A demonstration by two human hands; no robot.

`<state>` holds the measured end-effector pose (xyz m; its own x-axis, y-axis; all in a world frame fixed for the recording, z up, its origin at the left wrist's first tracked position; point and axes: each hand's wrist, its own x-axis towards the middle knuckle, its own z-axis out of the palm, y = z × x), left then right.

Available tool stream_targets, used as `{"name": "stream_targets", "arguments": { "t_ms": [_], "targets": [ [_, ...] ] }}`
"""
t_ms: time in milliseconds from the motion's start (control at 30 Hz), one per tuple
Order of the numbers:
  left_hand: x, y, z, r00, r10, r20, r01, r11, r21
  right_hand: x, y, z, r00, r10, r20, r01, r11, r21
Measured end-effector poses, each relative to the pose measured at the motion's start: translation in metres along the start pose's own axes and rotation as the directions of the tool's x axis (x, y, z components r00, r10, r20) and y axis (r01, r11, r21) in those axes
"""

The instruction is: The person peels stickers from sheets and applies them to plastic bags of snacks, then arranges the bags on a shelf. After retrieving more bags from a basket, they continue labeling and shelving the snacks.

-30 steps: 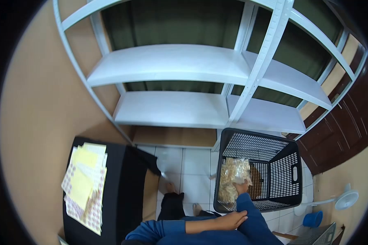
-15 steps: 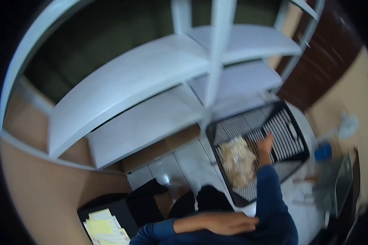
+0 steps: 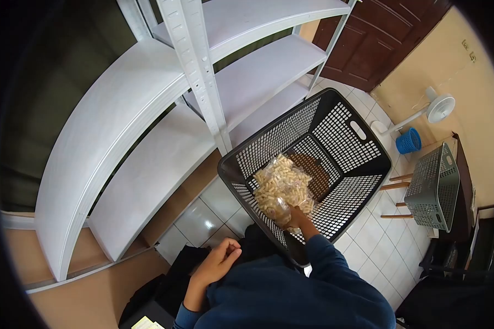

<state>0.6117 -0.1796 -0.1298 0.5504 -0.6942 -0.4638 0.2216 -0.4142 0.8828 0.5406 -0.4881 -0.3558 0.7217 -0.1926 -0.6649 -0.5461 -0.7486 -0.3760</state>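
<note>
A large black plastic basket (image 3: 241, 189) stands in front of me, with perforated sides. Inside, against its near-left wall, lie clear plastic bags of pale, finger-shaped puffed snacks (image 3: 282, 181). My right hand (image 3: 297, 220) reaches over the near rim, its fingers closed at the near end of the bags on a clear bag; part of the fingers is hidden by the plastic. Held above my lap, left of the basket, my left hand (image 3: 218, 262) has its fingers curled in and nothing visible in them.
Metal shelving with white boards (image 3: 115, 115) curves along the left. A grey basket (image 3: 431, 189) sits on a wooden-legged stool at right, near a blue bin (image 3: 408, 141) and a white fan (image 3: 440, 108). Yellow papers (image 3: 146, 323) lie at the lower left.
My right hand has moved from above the basket's middle to the near end of the snack bags. My left hand has shifted left and curled its fingers. The view has turned and sharpened.
</note>
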Motion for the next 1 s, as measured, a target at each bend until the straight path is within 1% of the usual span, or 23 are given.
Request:
{"name": "stream_targets", "arguments": {
  "t_ms": [33, 67, 100, 167, 200, 267, 300, 333, 367, 433, 467, 500, 567, 600, 667, 700, 733, 767, 800, 867, 900, 967, 1000],
  "targets": [
    [0.005, 0.002, 0.001, 1.0, -0.013, -0.027, 0.014, 1.0, 0.014, -0.009, -0.008, -0.003, 0.999, -0.012, -0.048, 0.014, 0.999, 0.035],
    [0.008, 0.006, 0.002, 0.999, -0.02, -0.024, 0.021, 1.0, 0.017, -0.004, 0.001, 0.007, 0.99, -0.053, -0.129, 0.066, 0.993, 0.1],
    [0.012, 0.01, 0.003, 1.0, -0.029, -0.008, 0.029, 0.999, 0.042, -0.001, 0.004, 0.011, 0.991, -0.05, -0.124, 0.063, 0.992, 0.107],
    [0.019, 0.015, 0.005, 0.999, -0.043, 0.017, 0.042, 0.997, 0.069, 0.0, 0.009, 0.016, 0.932, -0.107, -0.346, 0.188, 0.96, 0.208],
    [0.022, 0.016, 0.006, 0.999, -0.037, 0.035, 0.034, 0.995, 0.098, -0.005, 0.003, 0.012, 0.891, -0.109, -0.44, 0.218, 0.954, 0.204],
    [0.025, 0.015, 0.009, 0.998, -0.037, 0.058, 0.029, 0.991, 0.128, 0.007, 0.017, 0.021, 0.902, -0.111, -0.418, 0.211, 0.957, 0.202],
    [0.026, 0.012, 0.01, 0.998, 0.003, 0.066, -0.012, 0.99, 0.141, 0.011, 0.02, 0.025, 0.909, -0.117, -0.4, 0.209, 0.958, 0.196],
    [0.026, 0.011, 0.01, 0.996, 0.045, 0.075, -0.056, 0.986, 0.154, 0.015, 0.021, 0.029, 0.876, -0.158, -0.456, 0.196, 0.98, 0.035],
    [0.026, 0.012, 0.009, 0.996, 0.045, 0.079, -0.057, 0.986, 0.158, 0.017, 0.021, 0.029, 0.875, -0.155, -0.459, 0.194, 0.98, 0.039],
    [0.023, 0.016, 0.008, 0.995, 0.027, 0.099, -0.044, 0.984, 0.174, 0.016, 0.024, 0.03, 0.846, -0.019, -0.533, 0.212, 0.929, 0.302],
    [0.022, 0.013, 0.007, 0.994, 0.026, 0.102, -0.044, 0.984, 0.174, 0.001, 0.008, 0.007, 0.822, -0.062, -0.567, 0.222, 0.95, 0.219],
    [0.022, 0.008, 0.005, 0.994, 0.06, 0.09, -0.076, 0.979, 0.19, -0.011, -0.002, -0.013, 0.822, -0.061, -0.567, 0.221, 0.951, 0.218],
    [0.021, 0.007, 0.0, 0.992, 0.101, 0.077, -0.115, 0.972, 0.207, -0.029, -0.021, -0.048, 0.782, -0.117, -0.612, 0.358, 0.889, 0.287],
    [0.022, 0.011, -0.004, 0.992, 0.112, 0.053, -0.12, 0.975, 0.189, -0.039, -0.03, -0.067, 0.778, -0.121, -0.617, 0.361, 0.889, 0.281],
    [0.026, 0.012, -0.014, 0.99, 0.139, -0.008, -0.135, 0.974, 0.181, -0.062, -0.048, -0.11, 0.797, -0.289, -0.531, 0.436, 0.883, 0.174],
    [0.029, 0.018, -0.017, 0.988, 0.152, -0.015, -0.146, 0.972, 0.182, -0.077, -0.064, -0.131, 0.789, -0.298, -0.537, 0.443, 0.881, 0.163],
    [0.032, 0.026, -0.02, 0.955, 0.279, -0.096, -0.243, 0.928, 0.281, -0.094, -0.084, -0.152, 0.785, -0.391, -0.48, 0.503, 0.855, 0.127],
    [0.035, 0.035, -0.024, 0.899, 0.405, -0.163, -0.321, 0.866, 0.384, -0.109, -0.103, -0.168, 0.773, -0.479, -0.417, 0.562, 0.822, 0.097],
    [0.038, 0.046, -0.027, 0.893, 0.416, -0.173, -0.326, 0.861, 0.389, -0.121, -0.121, -0.179, 0.763, -0.491, -0.421, 0.572, 0.816, 0.085],
    [0.043, 0.066, -0.029, 0.79, 0.592, -0.156, -0.514, 0.779, 0.359, -0.14, -0.157, -0.193, 0.687, -0.649, -0.327, 0.655, 0.748, -0.108],
    [0.044, 0.069, -0.03, 0.779, 0.604, -0.17, -0.517, 0.771, 0.372, -0.15, -0.175, -0.198, 0.67, -0.666, -0.328, 0.669, 0.733, -0.123],
    [0.044, 0.074, -0.032, 0.865, 0.501, -0.045, -0.486, 0.855, 0.18, -0.165, -0.207, -0.206, 0.633, -0.723, -0.275, 0.745, 0.666, -0.038],
    [0.038, 0.077, -0.032, 0.899, 0.431, -0.075, -0.426, 0.902, 0.069, -0.167, -0.217, -0.206, 0.593, -0.756, -0.278, 0.779, 0.625, -0.038]
  ]
}}
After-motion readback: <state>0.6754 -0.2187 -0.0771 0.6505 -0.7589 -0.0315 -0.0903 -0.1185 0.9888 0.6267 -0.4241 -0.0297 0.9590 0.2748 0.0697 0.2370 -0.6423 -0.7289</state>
